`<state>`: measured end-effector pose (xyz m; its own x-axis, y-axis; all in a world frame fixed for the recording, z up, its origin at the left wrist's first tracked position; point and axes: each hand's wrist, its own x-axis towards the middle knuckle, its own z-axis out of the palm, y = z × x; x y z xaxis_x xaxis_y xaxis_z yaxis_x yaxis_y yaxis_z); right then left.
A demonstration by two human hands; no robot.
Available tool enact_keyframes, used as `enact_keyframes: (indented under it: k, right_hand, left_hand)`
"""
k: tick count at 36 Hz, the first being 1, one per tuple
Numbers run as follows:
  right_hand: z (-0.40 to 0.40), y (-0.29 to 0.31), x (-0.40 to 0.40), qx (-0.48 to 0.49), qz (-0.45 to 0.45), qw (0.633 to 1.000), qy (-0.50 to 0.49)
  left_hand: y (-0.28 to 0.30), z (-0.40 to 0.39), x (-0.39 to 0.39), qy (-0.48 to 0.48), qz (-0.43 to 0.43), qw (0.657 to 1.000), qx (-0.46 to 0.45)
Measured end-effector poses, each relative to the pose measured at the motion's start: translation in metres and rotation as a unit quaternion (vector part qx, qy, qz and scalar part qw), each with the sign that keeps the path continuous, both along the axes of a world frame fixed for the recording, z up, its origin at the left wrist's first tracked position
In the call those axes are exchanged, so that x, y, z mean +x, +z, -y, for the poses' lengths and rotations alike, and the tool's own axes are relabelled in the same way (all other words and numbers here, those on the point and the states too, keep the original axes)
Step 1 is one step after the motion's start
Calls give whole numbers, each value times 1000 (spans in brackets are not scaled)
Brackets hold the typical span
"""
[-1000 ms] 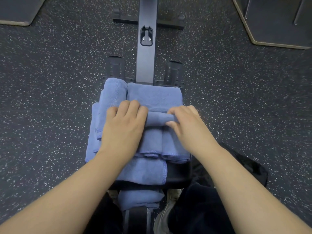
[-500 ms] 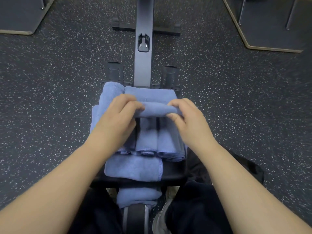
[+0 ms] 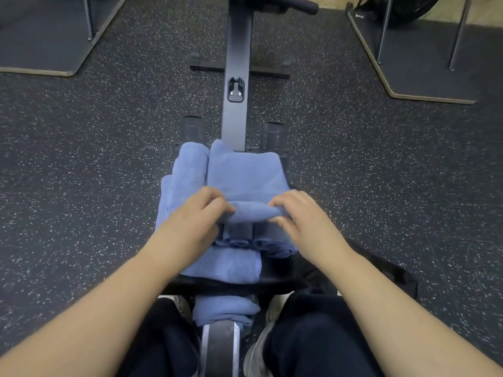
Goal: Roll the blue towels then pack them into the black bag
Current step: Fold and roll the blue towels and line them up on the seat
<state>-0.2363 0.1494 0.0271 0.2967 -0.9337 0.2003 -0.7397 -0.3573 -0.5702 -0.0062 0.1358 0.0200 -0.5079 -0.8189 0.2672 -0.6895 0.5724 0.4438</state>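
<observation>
We are pinching the rolled front edge of a blue towel (image 3: 251, 213) with both hands: our left hand (image 3: 190, 224) is curling its fingers over the roll's left end, and our right hand (image 3: 302, 221) is gripping the right end between thumb and fingertips. The roll is lying crosswise on the black seat (image 3: 275, 278), and the unrolled part of the same towel (image 3: 243, 172) is stretching away from us over the seat's far end. Under the roll, on the seat, two or three already rolled towels (image 3: 261, 240) are lying side by side, pointing toward us. Another rolled towel (image 3: 192, 167) is lying along the seat's left side, and a flat towel (image 3: 226, 263) is spreading beneath them at the seat's near edge. One more towel (image 3: 224, 311) is hanging below the seat, between our knees. The black bag (image 3: 392, 276) is sitting on the floor just right of the seat, partly hidden by our right forearm. Beyond the seat, the machine's rail (image 3: 236, 77) is running away across the speckled floor (image 3: 81, 159).
</observation>
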Motion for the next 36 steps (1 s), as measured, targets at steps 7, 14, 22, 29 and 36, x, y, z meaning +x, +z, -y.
enact_keyframes:
  k: [7,14,22,29,36]
  right_hand:
    - [-11,-17,-12,39,-73,997,-7]
    - [-11,-23,-12,30,-67,997,-8]
    - [-6,-25,-9,43,-118,991,-39]
    - [-1,-25,0,44,-165,982,-77]
    - [3,-26,6,50,-186,977,-97]
  left_hand:
    - [-7,-3,-6,9,142,987,-68]
    - [-15,-5,-3,35,161,984,-69]
    - [-28,-10,-10,94,147,975,-141]
    - [-25,-12,-16,142,187,959,-156]
    - [-25,-12,-26,154,153,959,-185]
